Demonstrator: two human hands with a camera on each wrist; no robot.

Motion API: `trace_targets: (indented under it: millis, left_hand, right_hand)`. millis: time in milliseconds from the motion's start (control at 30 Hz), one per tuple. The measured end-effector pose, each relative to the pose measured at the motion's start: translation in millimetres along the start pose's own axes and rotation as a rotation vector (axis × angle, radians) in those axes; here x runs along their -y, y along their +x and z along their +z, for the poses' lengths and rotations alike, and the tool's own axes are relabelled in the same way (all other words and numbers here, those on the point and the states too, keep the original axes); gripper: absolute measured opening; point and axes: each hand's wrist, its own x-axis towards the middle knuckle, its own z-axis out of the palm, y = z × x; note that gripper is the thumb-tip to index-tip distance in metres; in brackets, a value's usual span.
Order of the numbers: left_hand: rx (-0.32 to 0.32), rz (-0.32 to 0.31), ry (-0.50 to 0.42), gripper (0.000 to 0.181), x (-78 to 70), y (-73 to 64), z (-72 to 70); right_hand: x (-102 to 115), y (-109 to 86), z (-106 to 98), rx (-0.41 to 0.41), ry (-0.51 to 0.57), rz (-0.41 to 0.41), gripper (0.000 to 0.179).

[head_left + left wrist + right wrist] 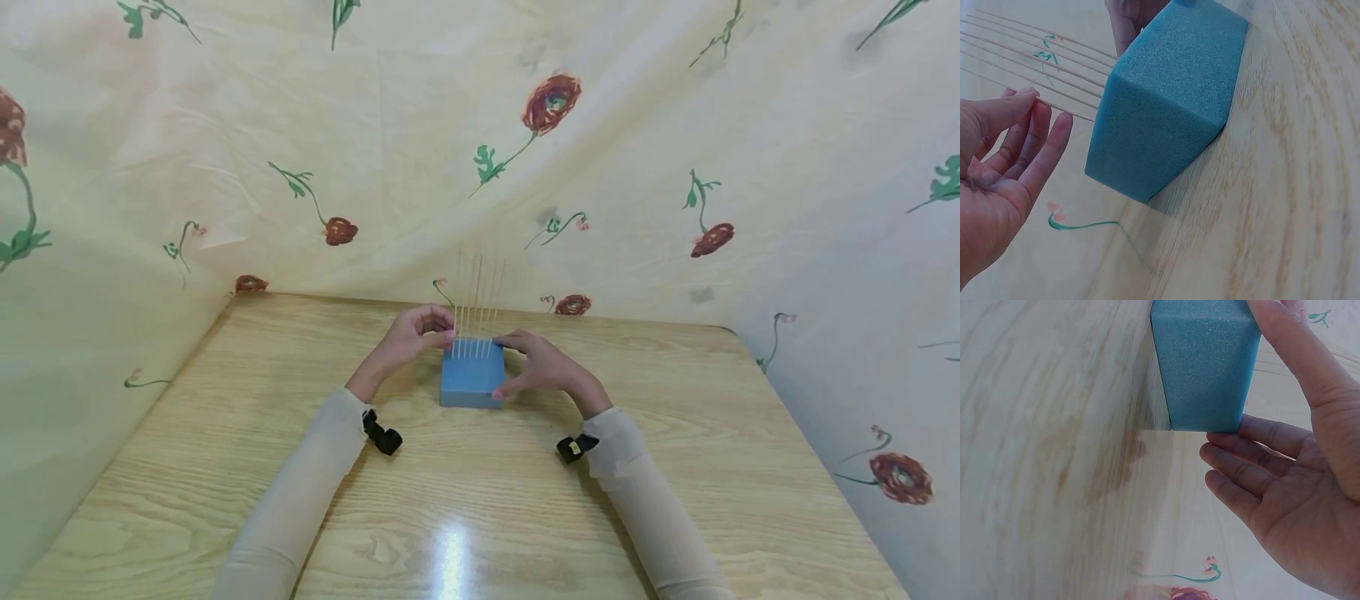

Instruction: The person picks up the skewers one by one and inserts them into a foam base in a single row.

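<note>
A blue foam block (472, 382) rests on the wooden table, with several thin wooden skewers (477, 292) standing in a row in its top. My left hand (416, 333) is at the block's left side. Its thumb and fingers pinch the leftmost skewer (1085, 117) a little above the foam, as the left wrist view shows. From the right, my right hand (543, 367) grips the block, thumb at the front right corner and fingers at the back right corner. In the right wrist view the foam block (1207, 369) fits between thumb and fingers.
The wood-grain table (465, 483) reaches back to a pale flowered cloth (420, 167) hanging behind it and on both sides. Black wrist cameras are strapped over both sleeves, the left camera (386, 437) and the right camera (573, 448).
</note>
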Motion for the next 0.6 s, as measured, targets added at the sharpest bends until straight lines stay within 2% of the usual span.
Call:
trace_targets:
  millis: [600]
  left_hand:
    - [0.005,0.018,0.006,0.015,1.8,0.0,-0.6]
  right_hand:
    - [-1.4,0.7,0.3,0.0,0.012,-0.001,0.103]
